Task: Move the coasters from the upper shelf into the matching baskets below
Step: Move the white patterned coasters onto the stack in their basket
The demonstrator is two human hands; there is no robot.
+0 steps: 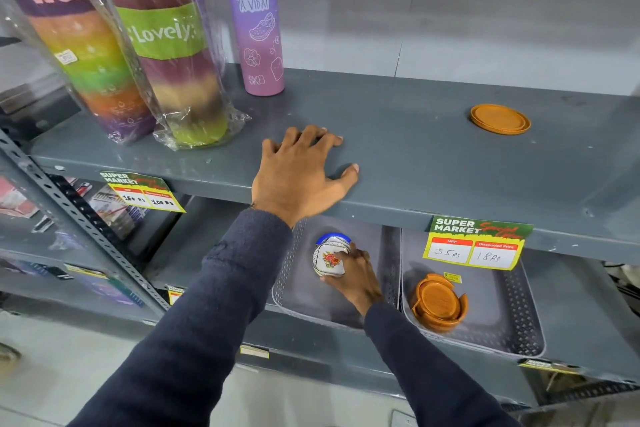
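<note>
Two price tags (479, 243) read "SUPER MARKET".

Even, cool overhead light; soft shadows under the upper shelf (450, 163); wide-angle bending at edges; slight blur.

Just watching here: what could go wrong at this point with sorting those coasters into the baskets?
1. The right hand holds the white floral coasters under the upper shelf; half hidden, they might slip or land tilted in the left basket.
2. The orange coaster lies far right on that shelf, away from the left hand, so it may get overlooked instead of joining the orange holder.
</note>
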